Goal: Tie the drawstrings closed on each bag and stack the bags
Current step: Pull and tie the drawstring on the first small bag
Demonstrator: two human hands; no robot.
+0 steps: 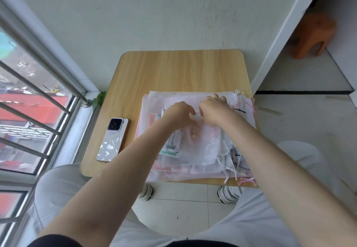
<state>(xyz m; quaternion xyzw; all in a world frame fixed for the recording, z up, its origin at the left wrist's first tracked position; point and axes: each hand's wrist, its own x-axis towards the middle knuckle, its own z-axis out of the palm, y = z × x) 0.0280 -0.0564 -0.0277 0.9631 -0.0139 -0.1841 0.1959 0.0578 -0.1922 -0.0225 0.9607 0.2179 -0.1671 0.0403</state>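
Lying on the table: a pile of sheer white and pink drawstring bags (173, 97), spread over the right half of the tabletop, at the centre of the frame.
Drawstrings (229, 160): white and pink cords, gathered loose along the right edge of the pile, some trailing over the near table edge.
Bag contents: a flat green-and-white packet (172, 146) is seen through the fabric, at the lower left of the pile.
Left hand (178, 115): placed on top of the pile, fingers curled down into the fabric; whether fabric or cord is pinched cannot be told.
Right hand (214, 111): set just beside the left hand, fingers bent over the top bag; its hold cannot be told either.
Table (173, 69): light wood, rounded corners, its far half bare.
Phone (113, 140): laid face down near the left table edge, patterned case, well apart from the pile.
Knees: grey trousers are seen at the lower frame, white shoes (226, 194) under the table.
Window bars (29, 84): metal, at the left of the frame.
Stool (313, 36): orange, on the floor at the upper right.
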